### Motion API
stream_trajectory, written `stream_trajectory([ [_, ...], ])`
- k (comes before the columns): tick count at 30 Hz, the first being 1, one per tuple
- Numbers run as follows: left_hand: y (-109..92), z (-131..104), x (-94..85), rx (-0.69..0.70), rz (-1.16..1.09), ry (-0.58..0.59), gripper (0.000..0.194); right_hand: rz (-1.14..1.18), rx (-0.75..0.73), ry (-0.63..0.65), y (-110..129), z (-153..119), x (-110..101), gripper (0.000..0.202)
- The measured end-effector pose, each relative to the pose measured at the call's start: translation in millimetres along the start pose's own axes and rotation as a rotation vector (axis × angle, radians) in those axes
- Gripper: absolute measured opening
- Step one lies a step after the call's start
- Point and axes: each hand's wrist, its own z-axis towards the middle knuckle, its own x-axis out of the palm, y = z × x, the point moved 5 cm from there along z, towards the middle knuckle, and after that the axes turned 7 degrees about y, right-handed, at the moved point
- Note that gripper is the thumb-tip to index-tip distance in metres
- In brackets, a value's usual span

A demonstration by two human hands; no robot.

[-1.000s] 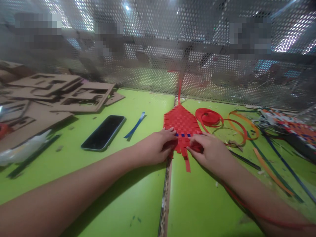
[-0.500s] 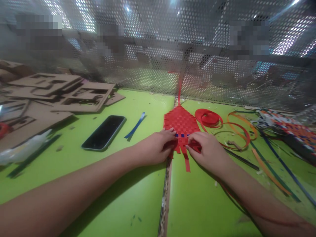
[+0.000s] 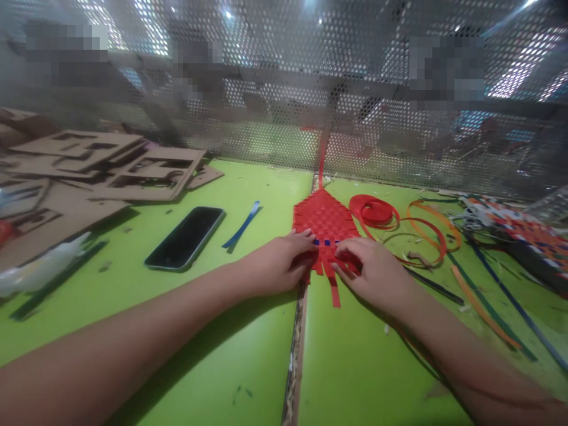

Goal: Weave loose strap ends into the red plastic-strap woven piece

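Note:
A red woven piece [image 3: 325,214] lies on the green table, with a pointed far end and loose strip ends toward me. A blue strip [image 3: 327,242] crosses it near those ends. My left hand [image 3: 290,260] grips the left edge of the weave, fingers bent over it. On the right side, my right hand [image 3: 370,269] pinches the red strips, thumb and forefinger close together beside the blue strip. One long red strip end [image 3: 335,290] hangs free between the hands. The undersides of both hands' grips are hidden.
Left of the hands are a phone [image 3: 185,238], a short blue strip [image 3: 241,226] and cardboard cutouts [image 3: 155,171]. On the right are a red strip coil [image 3: 375,211], coloured strips [image 3: 486,307] and a multicoloured woven item [image 3: 523,231]. A perforated metal screen [image 3: 275,100] stands behind.
The view has shifted very slightly. Both hands stay on the red weave, with the right fingertips moved only a little.

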Motion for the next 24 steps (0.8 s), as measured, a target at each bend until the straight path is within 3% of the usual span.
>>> stream_trajectory([
  [4,5.3,-1.2,-3.7,-0.057,-0.066,-0.028,0.039,0.075,-0.092,0.103,0.0,-13.6,-14.6,0.046],
  [11,6.0,-3.0,-8.4,-0.166,-0.085,0.009,0.052,0.167,0.092,0.048,-33.6,-17.6,-37.3,0.041],
  [13,6.9,-4.2,-10.9,-0.179,-0.078,0.044,0.057,0.114,0.115,0.077,-47.6,-18.0,-37.8,0.032],
  [16,10.4,-6.0,-14.6,-0.167,-0.065,0.110,0.063,0.095,0.113,0.157,-64.3,-19.4,-35.6,0.035],
  [20,15.4,-7.9,-19.2,-0.137,-0.072,0.171,0.063,0.085,0.019,0.157,-67.1,-18.4,-35.5,0.031],
  [24,16.1,-8.7,-21.7,-0.086,-0.041,0.212,0.061,0.160,0.041,0.174,-65.9,-15.0,-30.7,0.022],
])
